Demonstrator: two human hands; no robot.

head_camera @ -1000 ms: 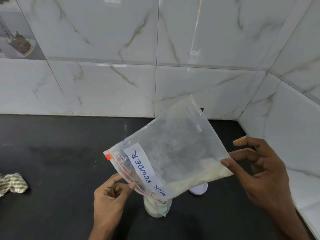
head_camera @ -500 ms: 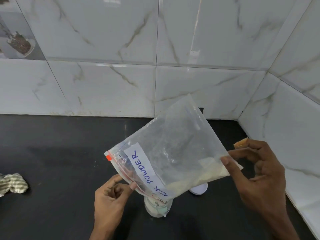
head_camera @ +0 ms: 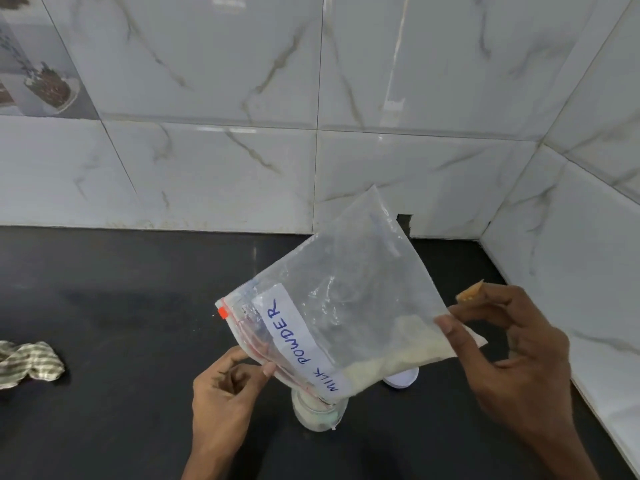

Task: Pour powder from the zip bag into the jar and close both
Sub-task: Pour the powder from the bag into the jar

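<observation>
A clear zip bag (head_camera: 346,292) labelled "MILK POWDER" is held tilted above a small glass jar (head_camera: 317,415) on the black counter. Its open mouth points down-left, and the lowest corner of that mouth sits at the jar's opening. Pale powder (head_camera: 398,358) lies along the bag's lower edge. My left hand (head_camera: 225,393) pinches the zip edge beside the jar. My right hand (head_camera: 509,355) pinches the bag's bottom right corner with thumb and fingers. White powder shows inside the jar. The jar's white lid (head_camera: 401,377) lies on the counter behind the bag, partly hidden.
A crumpled checked cloth (head_camera: 27,363) lies at the left edge of the black counter (head_camera: 121,306). White marble tile walls close off the back and the right side (head_camera: 571,271), forming a corner near my right hand.
My right hand has shifted its fingers from an open touch to a pinch on the bag's corner. The bag, jar and left hand have hardly moved.
</observation>
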